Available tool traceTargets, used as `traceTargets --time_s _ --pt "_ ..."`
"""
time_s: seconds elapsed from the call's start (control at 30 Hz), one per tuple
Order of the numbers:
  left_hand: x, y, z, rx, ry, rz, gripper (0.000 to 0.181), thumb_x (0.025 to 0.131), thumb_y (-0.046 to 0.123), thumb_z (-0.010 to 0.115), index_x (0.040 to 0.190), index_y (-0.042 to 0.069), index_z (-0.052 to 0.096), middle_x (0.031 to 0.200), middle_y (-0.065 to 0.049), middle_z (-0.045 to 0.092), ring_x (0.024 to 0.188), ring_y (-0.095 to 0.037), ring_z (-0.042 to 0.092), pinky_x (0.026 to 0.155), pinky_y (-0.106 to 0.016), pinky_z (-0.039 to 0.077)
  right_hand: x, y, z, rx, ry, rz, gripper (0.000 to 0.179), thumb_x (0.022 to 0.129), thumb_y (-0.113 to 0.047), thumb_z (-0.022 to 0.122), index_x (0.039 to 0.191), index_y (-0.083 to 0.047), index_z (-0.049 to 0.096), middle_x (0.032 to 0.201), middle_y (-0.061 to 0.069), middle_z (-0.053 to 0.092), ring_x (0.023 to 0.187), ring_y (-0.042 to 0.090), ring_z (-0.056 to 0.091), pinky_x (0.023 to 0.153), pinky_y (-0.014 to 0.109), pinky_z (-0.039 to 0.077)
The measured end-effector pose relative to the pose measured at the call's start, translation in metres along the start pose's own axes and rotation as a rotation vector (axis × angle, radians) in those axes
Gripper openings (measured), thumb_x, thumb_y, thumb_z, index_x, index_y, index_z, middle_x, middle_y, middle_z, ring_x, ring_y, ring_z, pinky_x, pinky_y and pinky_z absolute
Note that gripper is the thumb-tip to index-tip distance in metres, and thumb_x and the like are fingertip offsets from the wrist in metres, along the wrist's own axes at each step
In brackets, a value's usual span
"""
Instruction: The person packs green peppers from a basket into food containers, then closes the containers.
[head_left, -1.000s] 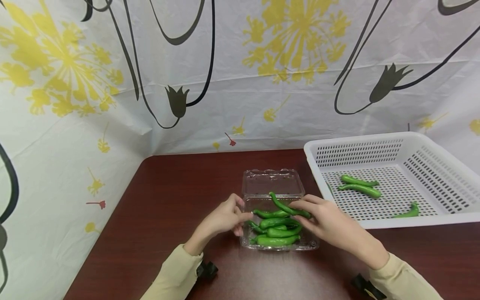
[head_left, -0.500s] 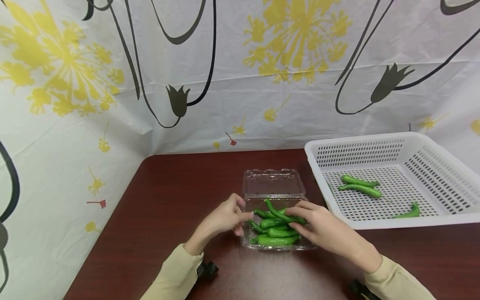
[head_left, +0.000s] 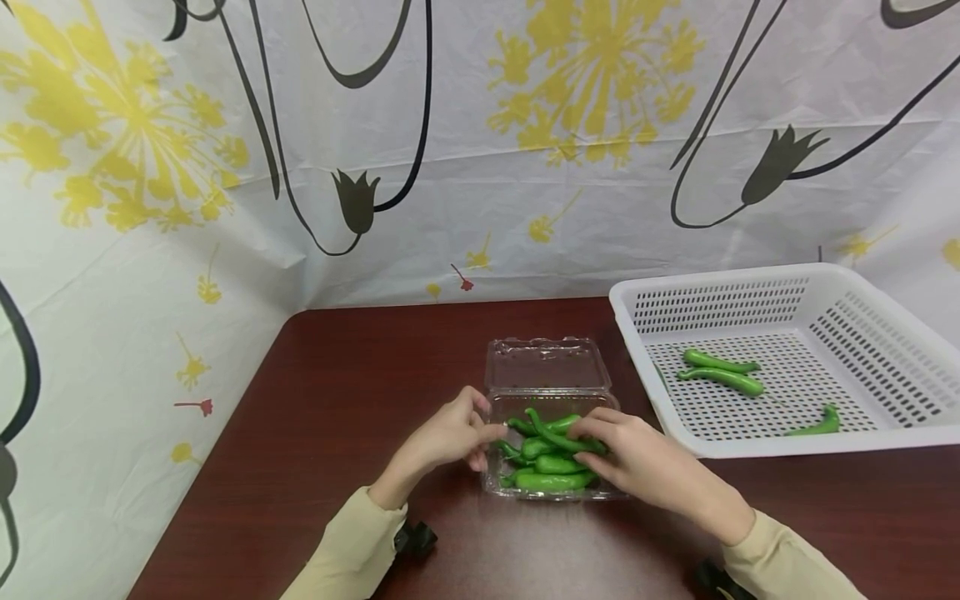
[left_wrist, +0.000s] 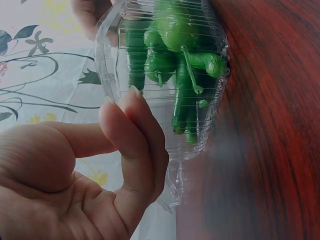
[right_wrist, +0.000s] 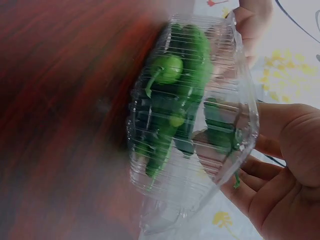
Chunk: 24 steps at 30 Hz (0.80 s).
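A clear plastic clamshell box [head_left: 551,406] lies on the table with its lid [head_left: 547,367] folded back. Several green chili peppers [head_left: 555,482] are piled in its base. At the left rim, my left hand [head_left: 448,432] has its thumb and curled fingers pinching the plastic wall, seen close in the left wrist view. Over the right side of the base, my right hand [head_left: 637,458] grips one green chili pepper [head_left: 551,432] by one end, its other end pointing to the back left. That pepper shows through the plastic in the right wrist view, partly hidden by glare.
A white perforated plastic basket [head_left: 652,375] stands at the back right, with several green peppers [head_left: 720,381] on its bottom. The dark red wooden table [head_left: 360,375] meets a white patterned cloth [head_left: 465,167] behind and at the left.
My right hand has moved left and down toward the pile, bringing the held chili pepper lower over the other peppers. My left hand has kept its place at the box's rim.
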<state>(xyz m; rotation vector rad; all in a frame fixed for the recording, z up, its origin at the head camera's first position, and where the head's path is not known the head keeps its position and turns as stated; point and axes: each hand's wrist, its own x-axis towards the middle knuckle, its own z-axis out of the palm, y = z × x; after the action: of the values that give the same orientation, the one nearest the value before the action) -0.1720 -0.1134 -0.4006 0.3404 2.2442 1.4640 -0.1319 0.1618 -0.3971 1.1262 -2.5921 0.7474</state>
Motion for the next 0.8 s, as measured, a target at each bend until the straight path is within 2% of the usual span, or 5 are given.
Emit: traceTargets --time_s 0.57,0.8 --pt "0.0 0.0 0.0 0.004 0.001 -0.005 0.041 0.097 0.014 0.07 0.122 -0.005 0.043 0.077 -0.015 0.062 0.047 -0.014 0.059 0.054 -0.042 0.057 -0.001 -0.001 0.01 -0.023 0.023 -0.027 0.025 0.081 -0.005 0.082 0.1 -0.011 0.067 0.095 -0.006 0.064 0.08 0.003 0.059 0.067 0.025 0.055" --pt "0.001 -0.001 0.0 -0.008 0.002 -0.003 0.04 0.096 0.012 0.07 0.12 -0.006 0.044 0.076 -0.014 0.062 0.046 -0.014 0.059 0.053 -0.04 0.057 -0.001 -0.003 0.015 -0.039 -0.004 -0.007 0.023 0.084 -0.009 0.081 0.103 -0.012 0.068 0.098 -0.008 0.063 0.083 0.003 0.06 0.071 0.028 0.055"
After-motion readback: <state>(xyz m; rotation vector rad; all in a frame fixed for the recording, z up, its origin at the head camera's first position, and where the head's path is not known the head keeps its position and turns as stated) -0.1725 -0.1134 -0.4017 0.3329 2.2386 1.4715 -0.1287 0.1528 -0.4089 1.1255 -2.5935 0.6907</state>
